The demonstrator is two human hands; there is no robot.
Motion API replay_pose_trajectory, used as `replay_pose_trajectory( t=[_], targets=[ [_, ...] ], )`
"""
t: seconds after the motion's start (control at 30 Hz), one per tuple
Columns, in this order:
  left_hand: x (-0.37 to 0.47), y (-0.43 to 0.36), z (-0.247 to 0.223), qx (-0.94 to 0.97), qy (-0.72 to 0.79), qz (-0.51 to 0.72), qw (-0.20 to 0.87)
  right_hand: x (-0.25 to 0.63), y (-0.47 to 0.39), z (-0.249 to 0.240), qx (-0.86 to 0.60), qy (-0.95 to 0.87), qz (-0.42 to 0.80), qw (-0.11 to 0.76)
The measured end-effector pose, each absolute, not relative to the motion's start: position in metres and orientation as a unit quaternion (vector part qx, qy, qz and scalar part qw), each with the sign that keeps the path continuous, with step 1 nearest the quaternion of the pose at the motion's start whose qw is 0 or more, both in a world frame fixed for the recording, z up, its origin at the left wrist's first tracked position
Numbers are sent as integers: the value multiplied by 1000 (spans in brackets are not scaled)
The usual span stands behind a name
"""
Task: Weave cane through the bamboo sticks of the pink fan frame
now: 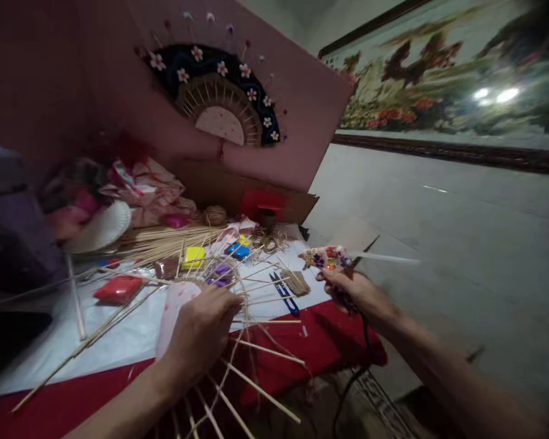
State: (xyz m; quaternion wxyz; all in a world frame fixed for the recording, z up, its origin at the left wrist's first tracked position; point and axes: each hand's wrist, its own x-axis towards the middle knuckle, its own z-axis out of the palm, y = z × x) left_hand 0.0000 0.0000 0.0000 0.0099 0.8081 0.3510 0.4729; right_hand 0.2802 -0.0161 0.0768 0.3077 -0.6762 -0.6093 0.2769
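My left hand [205, 326] is closed on a fan frame, with its fingers pinched near where the sticks meet the twine. Thin wooden sticks [268, 350] spread out from the frame, and its pale spotted paper base [170, 314] shows behind my wrist. Loose twine [243, 286] runs across the sticks. Out to the right, my right hand [352, 288] grips a hot glue gun [322, 257] with a flowery cover. A white glue stick [388, 258] pokes from its back, and a black cord hangs below. The gun is apart from the frame.
Blue thread snips [284, 294] lie beside a brown bundle [295, 282]. Packets in red [119, 290], yellow [193, 256] and blue [238, 250] sit on white paper. A bunch of sticks [165, 242] lies behind. A finished fan [219, 91] hangs on the pink board.
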Motion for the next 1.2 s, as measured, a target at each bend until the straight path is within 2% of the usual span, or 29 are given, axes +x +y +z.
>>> replay_pose_trajectory(
  t=[0.13,0.23,0.37,0.53,0.63,0.67,0.73,0.83,0.9,1.03,1.2],
  targets=[
    [-2,1,-2,811,338,478,12,300,-11,41,-650,-718,126,214],
    [-2,2,-3,812,335,478,14,303,-8,20,-645,-735,99,184],
    [-3,3,-3,808,337,483,8,302,3,9,-639,-744,88,174],
    [-3,2,-3,809,333,484,4,304,4,26,-637,-745,81,181],
    [-4,1,-1,808,332,488,4,286,-13,41,-638,-723,42,262],
    [-4,0,-1,807,331,488,7,276,-19,44,-618,-706,66,339],
    [-5,-1,0,804,329,494,17,251,-29,46,-571,-659,230,432],
    [-7,-2,2,801,322,503,36,215,-35,40,-505,-534,493,466],
    [-7,-3,4,801,317,505,45,195,-34,33,-469,-427,615,468],
    [-8,-4,7,798,320,507,57,166,-32,26,-415,-351,693,474],
    [-9,-6,8,795,317,514,61,148,-36,26,-379,-321,718,488]
  ],
)
